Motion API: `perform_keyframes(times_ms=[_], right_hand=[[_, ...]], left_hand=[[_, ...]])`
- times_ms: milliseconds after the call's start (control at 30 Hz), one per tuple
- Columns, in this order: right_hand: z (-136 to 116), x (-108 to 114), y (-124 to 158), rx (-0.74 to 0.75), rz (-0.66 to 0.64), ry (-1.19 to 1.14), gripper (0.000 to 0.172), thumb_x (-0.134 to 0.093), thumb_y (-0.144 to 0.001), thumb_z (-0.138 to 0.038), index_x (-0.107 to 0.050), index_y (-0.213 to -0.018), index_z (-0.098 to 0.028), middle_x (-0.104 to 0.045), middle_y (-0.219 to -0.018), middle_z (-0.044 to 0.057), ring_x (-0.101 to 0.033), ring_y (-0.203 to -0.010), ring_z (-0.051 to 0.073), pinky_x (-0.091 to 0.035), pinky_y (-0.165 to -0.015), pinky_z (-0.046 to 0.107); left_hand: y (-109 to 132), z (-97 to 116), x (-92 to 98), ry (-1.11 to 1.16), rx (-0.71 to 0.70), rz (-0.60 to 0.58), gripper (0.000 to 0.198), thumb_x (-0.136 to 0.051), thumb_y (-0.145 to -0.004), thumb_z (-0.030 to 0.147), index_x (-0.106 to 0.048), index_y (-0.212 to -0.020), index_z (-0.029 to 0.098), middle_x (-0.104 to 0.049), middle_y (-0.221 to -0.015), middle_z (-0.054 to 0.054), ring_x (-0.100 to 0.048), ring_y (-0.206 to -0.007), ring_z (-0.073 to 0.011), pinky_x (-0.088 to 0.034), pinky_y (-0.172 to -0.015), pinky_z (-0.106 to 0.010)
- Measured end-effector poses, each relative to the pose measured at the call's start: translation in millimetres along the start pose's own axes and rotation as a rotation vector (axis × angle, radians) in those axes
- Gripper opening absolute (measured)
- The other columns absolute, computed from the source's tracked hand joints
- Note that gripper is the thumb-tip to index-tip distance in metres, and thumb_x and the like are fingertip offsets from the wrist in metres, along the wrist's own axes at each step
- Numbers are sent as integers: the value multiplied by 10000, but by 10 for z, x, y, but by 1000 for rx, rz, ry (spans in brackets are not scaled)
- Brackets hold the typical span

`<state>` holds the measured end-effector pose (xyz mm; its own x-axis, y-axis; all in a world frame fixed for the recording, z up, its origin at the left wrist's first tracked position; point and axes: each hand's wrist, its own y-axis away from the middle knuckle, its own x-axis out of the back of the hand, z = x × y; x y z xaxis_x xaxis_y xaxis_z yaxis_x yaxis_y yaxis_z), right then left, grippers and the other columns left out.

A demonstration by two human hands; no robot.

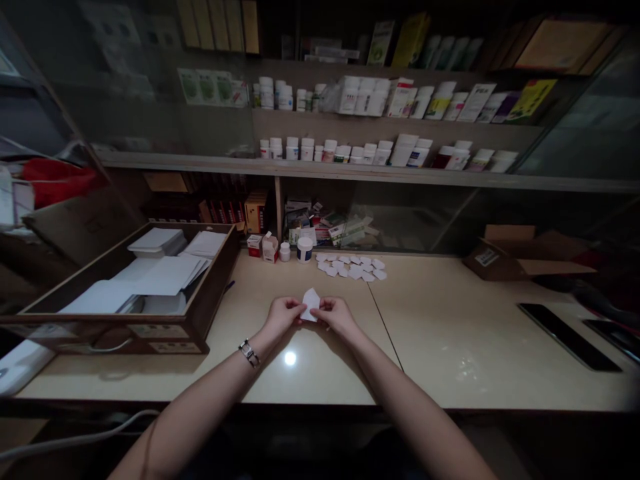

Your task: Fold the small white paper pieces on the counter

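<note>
Between my two hands, just above the counter, is a small white piece of folded paper. My left hand pinches its left edge between thumb and fingers; a bracelet is on that wrist. On the opposite edge, my right hand grips the paper the same way. Behind the hands lie several small folded white paper packets, spread on the counter. To their left stand a white jar with a dark blue label, a smaller white bottle and two small red-and-white boxes.
At left, a wooden drawer holds stacks of white paper; a pen lies beside it. On the right are an open cardboard box and a black phone. Shelves of medicine bottles rise behind the counter.
</note>
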<state>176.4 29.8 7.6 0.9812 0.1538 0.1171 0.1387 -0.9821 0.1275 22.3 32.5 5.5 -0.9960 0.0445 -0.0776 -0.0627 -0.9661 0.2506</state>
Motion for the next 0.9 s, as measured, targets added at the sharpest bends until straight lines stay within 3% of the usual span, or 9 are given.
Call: perform_keyframes(times_ms=[167,400,633,800,900], right_hand=[[26,-45,-16,-10,53,-58,276,-704,-564,-356,-494,-532,-181,-501,-427,-35,-417,-389,82,-291,-410,212],[-6,-63,9,-56,49,-140,222,-710,-568,-323,-591,-630,-146,-529,-482,-16,-399,-385,69,-291,-388,214],[43,-90,-10,-7,53,-214,303,-752,-572,-384,-634,-650,-116,-573,-550,29,-456,-477,100,-335,-437,230],[60,-75,-17,-24,61,-184,304,-745,-574,-385,-629,-637,-111,-535,-505,-3,-428,-437,85,-297,-426,222],[61,-74,-10,-52,51,-229,315,-749,-573,-388,-637,-651,-105,-517,-478,-13,-405,-417,75,-267,-414,217]], left_hand=[[-10,-40,-39,-109,-176,118,151,-678,-606,256,-580,-600,141,-551,-494,19,-481,-431,-90,-361,-432,-194],[159,90,-93,-172,-342,117,90,-651,-605,224,-596,-612,152,-577,-559,0,-511,-532,-109,-384,-504,-195],[151,53,-116,-80,-243,77,225,-706,-602,324,-568,-636,150,-549,-531,15,-482,-477,-92,-358,-452,-185],[127,43,-104,0,-93,56,305,-729,-584,380,-543,-679,158,-525,-512,37,-449,-387,-87,-335,-395,-198],[192,92,-108,-52,-193,86,251,-706,-623,363,-580,-657,148,-554,-551,4,-495,-459,-106,-370,-444,-209]])
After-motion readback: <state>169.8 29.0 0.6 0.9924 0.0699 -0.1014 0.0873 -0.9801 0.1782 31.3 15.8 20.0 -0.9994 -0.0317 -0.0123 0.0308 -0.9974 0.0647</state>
